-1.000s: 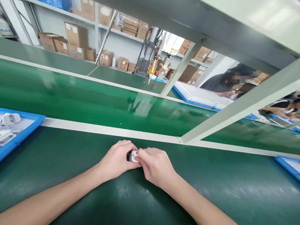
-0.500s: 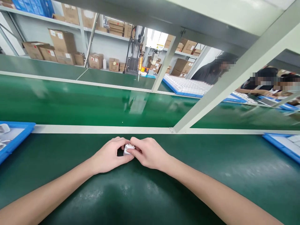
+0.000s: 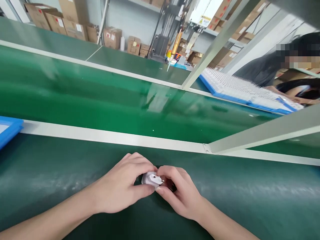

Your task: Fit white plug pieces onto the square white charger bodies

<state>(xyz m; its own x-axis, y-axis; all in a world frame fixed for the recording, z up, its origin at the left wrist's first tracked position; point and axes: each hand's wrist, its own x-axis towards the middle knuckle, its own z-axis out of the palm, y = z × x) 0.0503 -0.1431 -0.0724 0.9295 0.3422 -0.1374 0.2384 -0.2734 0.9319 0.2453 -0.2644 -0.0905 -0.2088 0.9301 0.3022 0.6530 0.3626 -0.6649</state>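
A small white plug adapter (image 3: 152,179) with metal pins is between my two hands, just above or on the dark green work surface (image 3: 120,223). Its pins point to the right. My left hand (image 3: 125,183) curls around the adapter's left side, thumb in front and fingers behind. From the right, my right hand (image 3: 181,191) closes thumb and forefinger on the pin end. Fingers hide part of the adapter's edges.
Beyond a pale metal rail (image 3: 112,137) runs a shiny green conveyor belt (image 3: 100,103). A slanted pale post (image 3: 270,128) rises at right. A blue tray (image 3: 15,128) is at far left. Across the belt stand a tray of white pronged parts (image 3: 240,88), a dispensing machine (image 3: 162,43) and a person (image 3: 260,68).
The view has shifted and come closer. The adapter has turned, with its pins now to the right instead of upward. Both hands stay around it.
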